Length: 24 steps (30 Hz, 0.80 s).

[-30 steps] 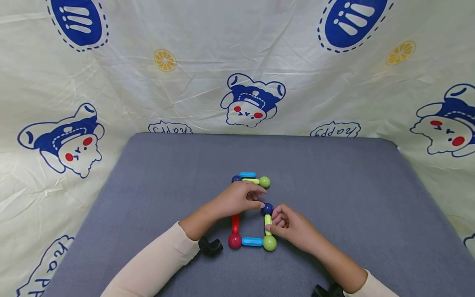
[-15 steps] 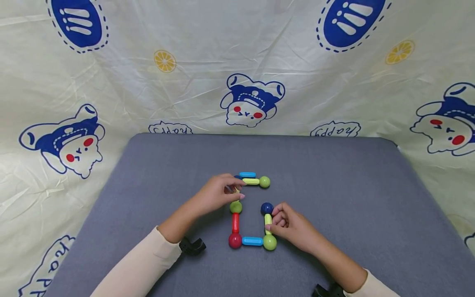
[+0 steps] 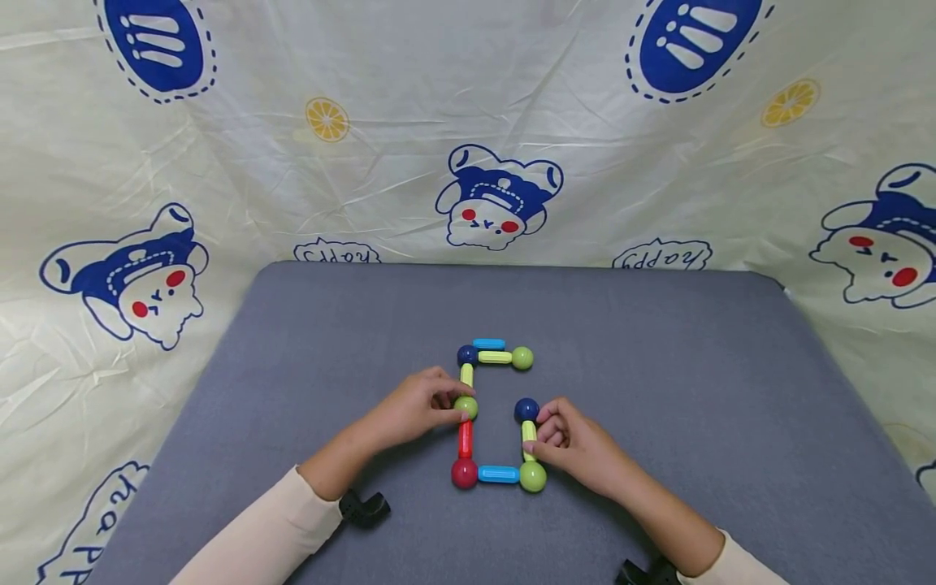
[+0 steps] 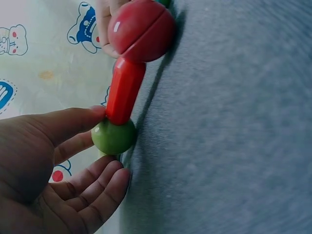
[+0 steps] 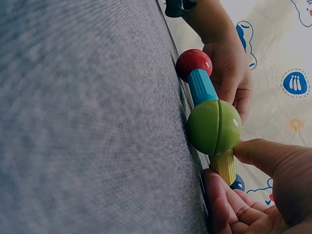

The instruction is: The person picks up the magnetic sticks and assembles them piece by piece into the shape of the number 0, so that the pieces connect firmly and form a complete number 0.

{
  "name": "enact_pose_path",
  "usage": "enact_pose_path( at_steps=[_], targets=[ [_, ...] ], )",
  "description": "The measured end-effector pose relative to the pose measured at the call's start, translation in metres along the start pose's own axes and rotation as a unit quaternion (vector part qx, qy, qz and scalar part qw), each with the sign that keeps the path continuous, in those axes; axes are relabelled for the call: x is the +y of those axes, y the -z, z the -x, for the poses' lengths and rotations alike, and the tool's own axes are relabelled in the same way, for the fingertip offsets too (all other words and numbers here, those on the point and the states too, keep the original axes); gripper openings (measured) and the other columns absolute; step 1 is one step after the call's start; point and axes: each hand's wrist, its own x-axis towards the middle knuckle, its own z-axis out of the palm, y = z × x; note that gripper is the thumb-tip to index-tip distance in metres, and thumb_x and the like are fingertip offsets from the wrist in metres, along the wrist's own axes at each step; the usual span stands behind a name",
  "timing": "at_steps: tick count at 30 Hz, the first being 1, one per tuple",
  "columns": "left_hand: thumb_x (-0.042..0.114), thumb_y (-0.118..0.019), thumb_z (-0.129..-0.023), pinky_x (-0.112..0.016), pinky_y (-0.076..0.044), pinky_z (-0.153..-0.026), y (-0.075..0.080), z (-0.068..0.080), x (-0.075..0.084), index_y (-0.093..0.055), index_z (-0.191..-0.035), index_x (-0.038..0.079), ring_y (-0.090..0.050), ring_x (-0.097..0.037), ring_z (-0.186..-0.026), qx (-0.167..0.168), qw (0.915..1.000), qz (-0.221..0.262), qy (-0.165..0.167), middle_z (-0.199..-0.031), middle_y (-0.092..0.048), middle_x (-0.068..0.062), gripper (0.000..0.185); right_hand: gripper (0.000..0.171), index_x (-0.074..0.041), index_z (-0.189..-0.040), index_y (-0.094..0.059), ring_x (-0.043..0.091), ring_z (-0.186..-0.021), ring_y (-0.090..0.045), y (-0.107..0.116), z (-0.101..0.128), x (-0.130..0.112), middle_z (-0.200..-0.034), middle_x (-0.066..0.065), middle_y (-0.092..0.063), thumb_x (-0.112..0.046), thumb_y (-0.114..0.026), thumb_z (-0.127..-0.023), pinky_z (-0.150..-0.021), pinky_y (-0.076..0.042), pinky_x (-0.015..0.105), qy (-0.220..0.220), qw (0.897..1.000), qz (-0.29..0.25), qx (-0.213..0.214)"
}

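Observation:
A chain of magnetic balls and rods lies on the grey table. My left hand pinches the left green ball between thumb and fingers, where a red rod meets a yellow rod. That red rod runs down to a red ball. My right hand holds the right yellow rod between thumb and curled fingers. This rod joins the near green ball to a dark blue ball. A blue rod links the red ball and the near green ball.
Beyond the left hand, a second dark blue ball joins a yellow rod to a far green ball. Another blue rod lies just behind them. A printed cloth hangs behind the grey table.
My left hand has moved left from the right dark blue ball to the left green ball and grips it. My right hand stays at its yellow rod.

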Motion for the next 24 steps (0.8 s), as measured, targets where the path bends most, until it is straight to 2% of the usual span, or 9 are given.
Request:
enact_pose_path(
  at_steps=[9,16,24],
  targets=[
    [0.027,-0.072,-0.095,-0.021,-0.049,-0.073,-0.005,0.000,-0.008,-0.074,-0.122,0.018,-0.058,-0.008,-0.086,0.004,0.9999,-0.001,-0.012,-0.097,-0.062,0.000,0.029,0.044,-0.004,-0.114,-0.051,0.013,-0.077,-0.060,0.002,0.000,-0.001,-0.091,0.004,-0.065,-0.028,-0.079,-0.088,-0.067,-0.049,0.022,-0.003,1.000,0.002,-0.003],
    [0.028,-0.072,-0.095,-0.022,-0.050,-0.076,-0.005,0.001,-0.009,-0.074,-0.120,0.019,-0.059,-0.008,-0.088,0.004,0.9998,0.013,-0.010,-0.098,-0.063,0.001,0.027,0.041,-0.003,-0.113,-0.053,0.011,-0.075,-0.060,0.007,-0.001,-0.003,-0.090,0.005,-0.065,-0.029,-0.076,-0.091,-0.065,-0.049,0.023,0.022,1.000,0.009,-0.010],
    [0.027,-0.073,-0.094,-0.021,-0.051,-0.077,-0.005,0.001,-0.009,-0.074,-0.119,0.018,-0.060,-0.008,-0.089,0.000,0.9995,0.028,-0.013,-0.099,-0.062,0.000,0.027,0.034,-0.004,-0.113,-0.056,0.008,-0.064,-0.050,0.016,-0.013,-0.012,-0.083,0.002,-0.060,-0.025,-0.074,-0.093,-0.057,-0.043,0.023,0.059,0.997,0.035,0.028]
  ],
)
